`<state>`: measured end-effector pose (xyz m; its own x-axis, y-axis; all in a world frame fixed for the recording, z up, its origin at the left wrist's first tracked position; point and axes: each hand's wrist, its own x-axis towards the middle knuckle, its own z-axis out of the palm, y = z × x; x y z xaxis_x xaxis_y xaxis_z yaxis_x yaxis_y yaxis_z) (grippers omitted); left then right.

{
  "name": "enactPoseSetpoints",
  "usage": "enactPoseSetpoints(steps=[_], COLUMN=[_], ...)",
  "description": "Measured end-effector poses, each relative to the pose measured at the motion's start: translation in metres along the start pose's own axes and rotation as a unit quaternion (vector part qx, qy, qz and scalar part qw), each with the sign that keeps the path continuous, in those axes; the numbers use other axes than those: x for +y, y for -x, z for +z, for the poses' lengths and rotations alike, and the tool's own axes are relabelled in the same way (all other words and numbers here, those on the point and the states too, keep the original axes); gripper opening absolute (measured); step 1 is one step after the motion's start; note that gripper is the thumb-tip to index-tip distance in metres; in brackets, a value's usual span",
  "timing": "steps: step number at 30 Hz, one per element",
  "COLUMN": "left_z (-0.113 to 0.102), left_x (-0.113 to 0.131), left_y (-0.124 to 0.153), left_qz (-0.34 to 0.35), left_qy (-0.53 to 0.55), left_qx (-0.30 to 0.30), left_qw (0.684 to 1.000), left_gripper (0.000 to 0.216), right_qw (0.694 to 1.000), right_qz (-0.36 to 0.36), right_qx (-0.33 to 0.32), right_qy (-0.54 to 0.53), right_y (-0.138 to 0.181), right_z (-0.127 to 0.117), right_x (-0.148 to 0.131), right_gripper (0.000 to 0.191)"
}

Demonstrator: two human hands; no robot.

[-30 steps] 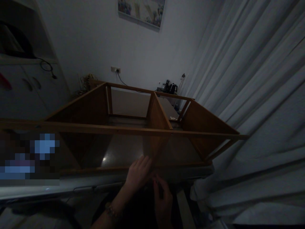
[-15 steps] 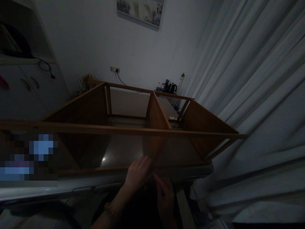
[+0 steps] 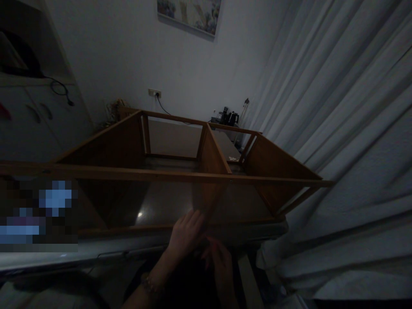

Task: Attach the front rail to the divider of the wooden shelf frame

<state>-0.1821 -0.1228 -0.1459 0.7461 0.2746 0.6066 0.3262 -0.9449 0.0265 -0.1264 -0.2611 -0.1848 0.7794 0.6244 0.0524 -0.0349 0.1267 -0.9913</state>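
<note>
A brown wooden shelf frame (image 3: 180, 175) lies on a table (image 3: 138, 251), its side panels and middle divider (image 3: 214, 195) standing up. At the near lower edge of that divider, my left hand (image 3: 185, 231) is closed over the frame, fingers together on top. A beaded bracelet (image 3: 148, 283) circles the left wrist. Just right of it and slightly lower, my right hand (image 3: 220, 259) has its fingers bent in a pinch by the same edge. Darkness hides what, if anything, sits between those fingertips.
White curtains (image 3: 347, 128) hang along the right. Behind the frame are a black kettle (image 3: 233, 118), a wall socket (image 3: 155, 93) with a plugged-in cord, and a picture (image 3: 189, 15). White cabinets (image 3: 35, 124) stand at the left. A blurred-out patch covers the lower left.
My right hand has shifted slightly, its fingers turning and bending at the frame's edge. My left hand stays in place, and the frame has not visibly moved.
</note>
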Motion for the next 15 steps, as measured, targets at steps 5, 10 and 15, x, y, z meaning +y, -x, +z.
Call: enactPoseSetpoints(steps=[5,10,15], left_z=[-0.002,0.001,-0.002], left_x=[0.000,-0.002,-0.001], left_y=[0.000,0.002,0.001], left_qz=[0.005,0.012,0.014], left_qy=[0.003,-0.008,0.001], left_qx=[0.012,0.026,0.016], left_qw=[1.000,1.000,1.000], left_gripper=[0.031,0.034,0.035], right_qw=[0.995,0.990,0.985], right_qz=[0.014,-0.003,-0.034], right_qx=[0.084,0.140,0.166], right_qy=[-0.060,-0.013,0.045], right_y=[0.008,0.012,0.011], right_z=[0.021,0.034,0.036], right_x=[-0.004,-0.015,-0.015], right_gripper=[0.040,0.041,0.036])
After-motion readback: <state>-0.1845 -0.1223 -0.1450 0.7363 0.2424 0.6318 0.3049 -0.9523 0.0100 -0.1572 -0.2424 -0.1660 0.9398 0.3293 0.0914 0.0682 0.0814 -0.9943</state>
